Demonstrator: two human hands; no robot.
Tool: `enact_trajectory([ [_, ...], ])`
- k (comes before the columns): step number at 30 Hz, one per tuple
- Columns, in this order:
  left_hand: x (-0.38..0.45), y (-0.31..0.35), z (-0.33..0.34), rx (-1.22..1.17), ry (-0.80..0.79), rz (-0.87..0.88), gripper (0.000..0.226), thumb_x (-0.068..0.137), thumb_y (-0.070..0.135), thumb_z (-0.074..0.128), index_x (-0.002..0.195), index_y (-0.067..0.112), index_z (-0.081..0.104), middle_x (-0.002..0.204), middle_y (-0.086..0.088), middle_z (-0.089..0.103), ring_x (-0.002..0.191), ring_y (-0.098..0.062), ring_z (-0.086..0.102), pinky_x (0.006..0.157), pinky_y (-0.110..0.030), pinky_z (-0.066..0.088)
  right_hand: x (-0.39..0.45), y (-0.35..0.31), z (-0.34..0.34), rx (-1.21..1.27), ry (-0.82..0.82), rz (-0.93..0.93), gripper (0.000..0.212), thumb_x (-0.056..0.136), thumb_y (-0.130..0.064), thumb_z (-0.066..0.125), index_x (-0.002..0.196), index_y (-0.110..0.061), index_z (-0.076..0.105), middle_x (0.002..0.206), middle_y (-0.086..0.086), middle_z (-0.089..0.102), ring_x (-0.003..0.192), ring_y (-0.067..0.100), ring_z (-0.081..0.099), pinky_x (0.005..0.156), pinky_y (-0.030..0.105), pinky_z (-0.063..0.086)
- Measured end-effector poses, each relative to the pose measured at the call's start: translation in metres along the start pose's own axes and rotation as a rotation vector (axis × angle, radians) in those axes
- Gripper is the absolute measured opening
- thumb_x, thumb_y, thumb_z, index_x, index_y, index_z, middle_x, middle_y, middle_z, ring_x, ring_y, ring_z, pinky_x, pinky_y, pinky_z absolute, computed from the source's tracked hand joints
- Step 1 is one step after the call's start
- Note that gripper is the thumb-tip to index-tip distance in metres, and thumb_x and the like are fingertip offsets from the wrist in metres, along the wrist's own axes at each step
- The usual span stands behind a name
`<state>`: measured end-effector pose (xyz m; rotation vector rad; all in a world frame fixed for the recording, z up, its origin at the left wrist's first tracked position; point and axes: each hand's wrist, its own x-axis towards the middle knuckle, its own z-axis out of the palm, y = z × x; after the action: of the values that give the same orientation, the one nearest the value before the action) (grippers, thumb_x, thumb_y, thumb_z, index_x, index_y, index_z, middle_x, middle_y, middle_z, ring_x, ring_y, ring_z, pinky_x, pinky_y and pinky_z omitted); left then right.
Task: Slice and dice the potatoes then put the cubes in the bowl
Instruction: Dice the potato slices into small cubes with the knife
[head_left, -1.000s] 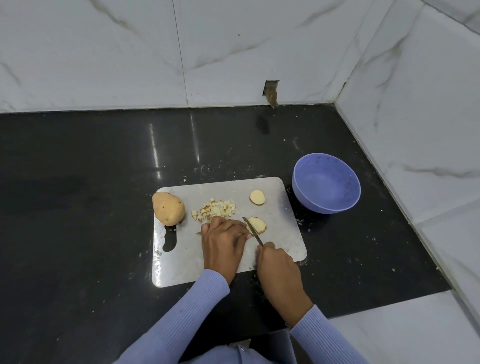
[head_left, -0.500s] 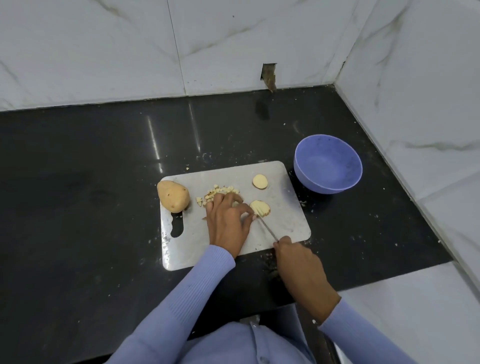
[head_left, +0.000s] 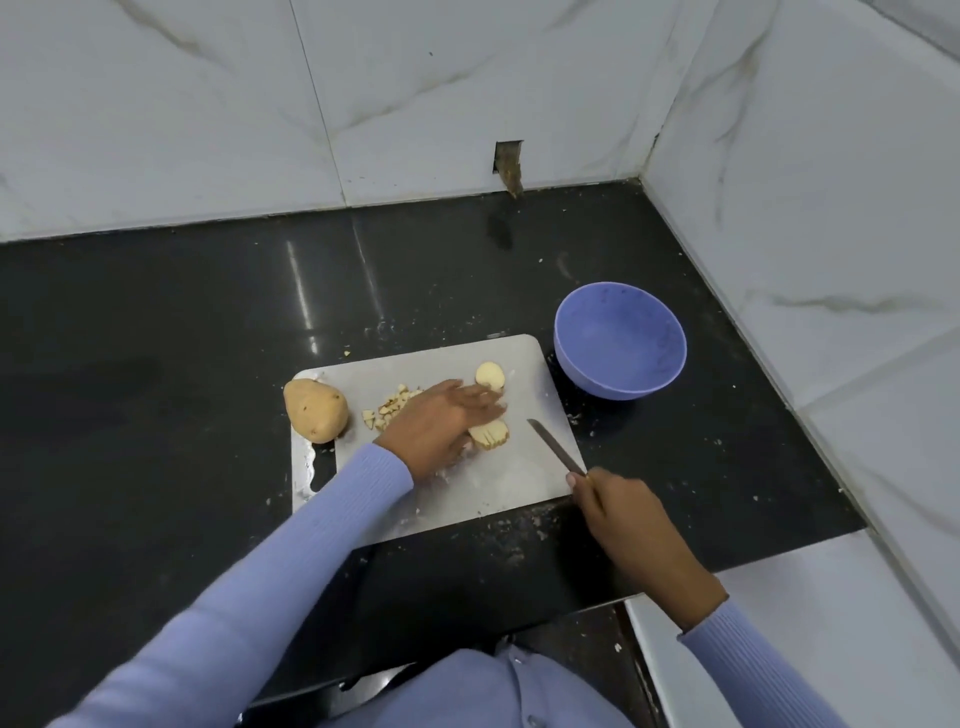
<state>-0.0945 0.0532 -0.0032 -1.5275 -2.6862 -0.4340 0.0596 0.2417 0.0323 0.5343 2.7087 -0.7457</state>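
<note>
Compared with a moment before, the left hand (head_left: 447, 423) has flattened, its fingers now straight over the scored slice (head_left: 491, 434) on the cutting board (head_left: 511, 480). The right hand (head_left: 621, 512) has drawn the knife (head_left: 555, 447), which it grips, clear of the slice. Diced pieces (head_left: 387, 408) are partly hidden. The bowl (head_left: 621, 340) appears empty. A whole potato (head_left: 315, 409) sits at the board's left edge on the bench (head_left: 156, 389). No writing is visible.

The left hand (head_left: 441, 423) lies low and forward, fingers stretched out nearly straight, palm down; the right hand (head_left: 621, 512) sits nearer the body and further right, fingers curled tight; both forearms wear lilac sleeves (head_left: 291, 561).
</note>
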Motion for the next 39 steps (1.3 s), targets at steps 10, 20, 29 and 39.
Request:
enact_trajectory([
  [10,0.011,0.003,-0.004,0.088,-0.270,-0.055,0.035,0.092,0.018,0.059,0.127,0.021,0.061,0.133,0.002,0.057,0.117,-0.024,0.058,0.093,-0.035,0.049,0.016,0.004,-0.011,0.100,-0.037,-0.050,0.032,0.099,-0.038,0.043,0.072,-0.021,0.044,0.069,-0.001,0.050,0.060,0.009,0.047,0.052,0.017,0.033],
  [20,-0.017,0.062,0.035,0.064,0.271,-0.566,0.024,0.062,0.029,0.088,0.078,0.015,0.077,0.096,-0.004,0.074,0.100,-0.023,0.068,0.092,-0.042,0.048,0.025,-0.003,-0.005,0.058,-0.088,-0.115,0.031,0.100,-0.040,0.041,0.088,-0.015,0.055,0.078,0.002,0.059,0.072,0.013,0.059,0.065,0.027,0.048],
  [29,-0.022,0.066,0.047,-0.016,0.362,-0.507,0.024,0.064,0.013,0.087,0.085,0.008,0.077,0.099,-0.009,0.073,0.096,-0.020,0.069,0.093,-0.037,0.049,0.027,-0.020,0.003,-0.128,-0.072,-0.226,0.022,0.102,-0.040,0.026,0.094,-0.022,0.037,0.069,-0.009,0.045,0.059,0.003,0.044,0.048,0.016,0.029],
  [39,-0.017,0.072,0.045,-0.124,0.417,-0.550,0.036,0.086,0.022,0.045,0.079,0.008,0.077,0.094,-0.008,0.074,0.096,-0.018,0.069,0.095,-0.034,0.050,0.026,-0.034,0.012,-0.207,-0.089,-0.230,0.036,0.103,-0.039,0.022,0.113,-0.015,0.047,0.079,-0.004,0.049,0.068,0.014,0.046,0.061,0.025,0.035],
])
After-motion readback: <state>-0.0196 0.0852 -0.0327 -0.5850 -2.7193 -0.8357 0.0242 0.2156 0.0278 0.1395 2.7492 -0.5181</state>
